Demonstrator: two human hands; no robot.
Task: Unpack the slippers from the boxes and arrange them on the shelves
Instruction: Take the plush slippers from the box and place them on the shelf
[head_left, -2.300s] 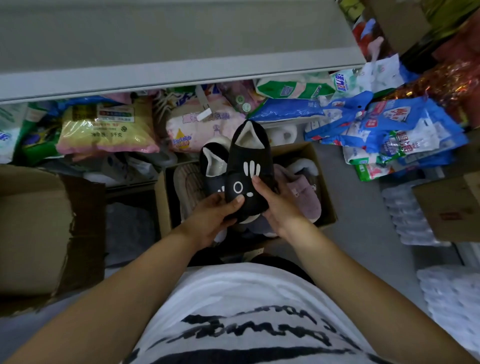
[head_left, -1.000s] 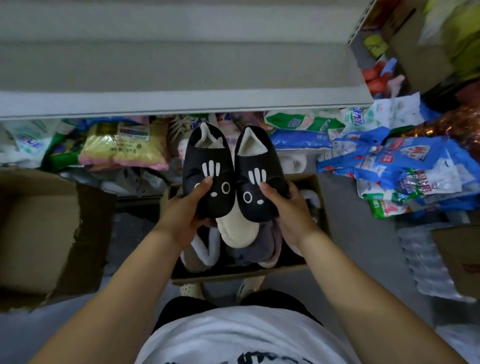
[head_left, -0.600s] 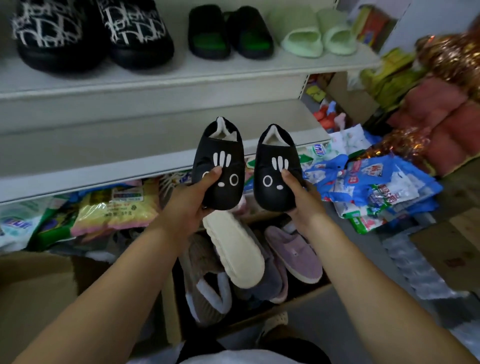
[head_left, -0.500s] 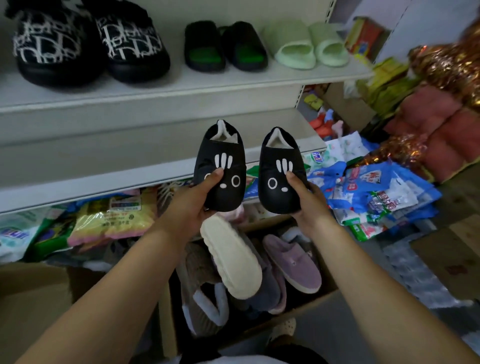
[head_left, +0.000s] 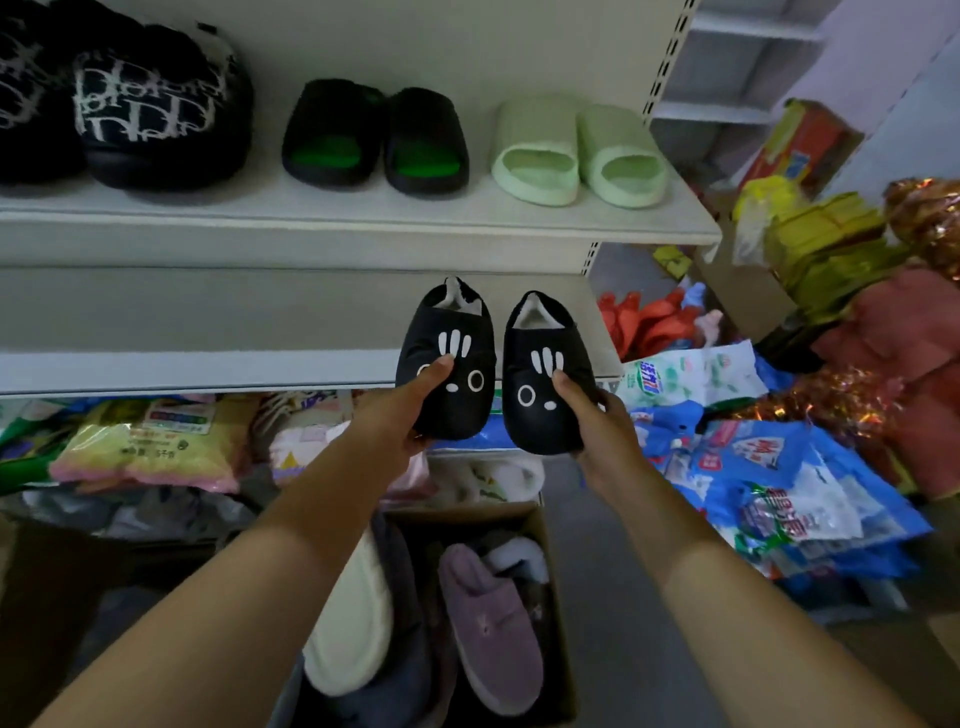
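Observation:
I hold a pair of black slippers with white cat-face marks, one in each hand. My left hand (head_left: 402, 410) grips the left black slipper (head_left: 457, 400) with the thumb on top. My right hand (head_left: 597, 431) grips the right black slipper (head_left: 540, 410) the same way. Both slippers hang side by side, toes toward me, just in front of the bare lower shelf (head_left: 208, 322). Below my arms is the open cardboard box (head_left: 550, 530), with a purple slipper (head_left: 483, 618) and a cream sole (head_left: 353, 613) among several others.
The upper shelf (head_left: 363, 213) carries black patterned slippers (head_left: 156, 114), black-and-green slides (head_left: 374, 140) and pale green slides (head_left: 576, 150). Bagged goods (head_left: 140, 441) lie under the lower shelf. Blue packets (head_left: 779, 493) pile up at the right. Another cardboard box (head_left: 47, 597) stands at the left.
The black pair came up out of the box, one slipper in each hand, and now sits level with the lower shelf's edge. My view has risen and shows the upper shelf.

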